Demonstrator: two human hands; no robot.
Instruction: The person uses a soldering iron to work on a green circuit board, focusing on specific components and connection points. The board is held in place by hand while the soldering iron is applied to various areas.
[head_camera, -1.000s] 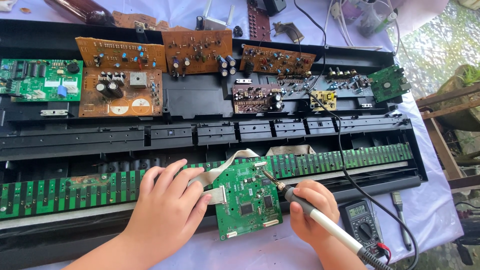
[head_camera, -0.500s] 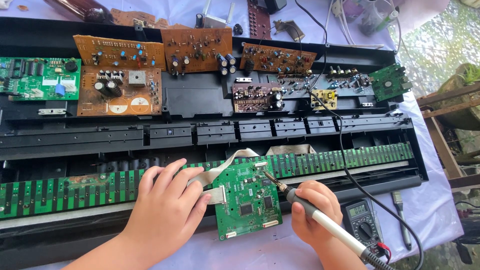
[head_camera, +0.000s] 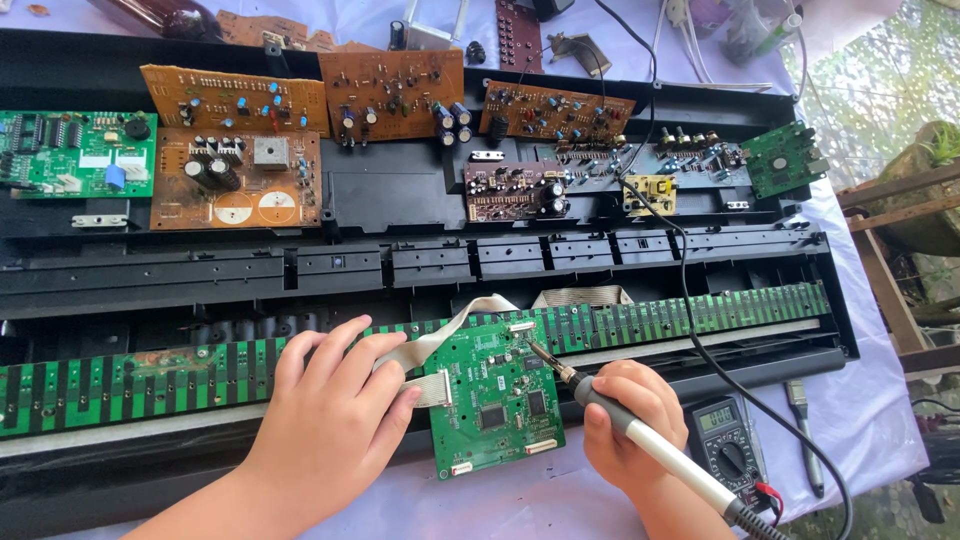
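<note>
My right hand (head_camera: 625, 420) grips a soldering iron (head_camera: 650, 447), its tip touching the upper right part of a small green circuit board (head_camera: 495, 398) at the front of an opened black keyboard case (head_camera: 400, 270). My left hand (head_camera: 330, 420) lies flat, fingers spread, on the grey ribbon cable (head_camera: 430, 350) and the long green key-contact strip (head_camera: 130, 375) just left of that board. The iron's black cord (head_camera: 700, 340) runs from the back of the case across the strip and loops round to the right of my hand.
Several brown and green circuit boards (head_camera: 235, 180) lie along the back of the case. A multimeter (head_camera: 725, 445) sits right of my right hand, a small brush (head_camera: 805, 430) beside it. A purple cloth (head_camera: 860, 420) covers the table; wooden furniture (head_camera: 900, 250) stands at right.
</note>
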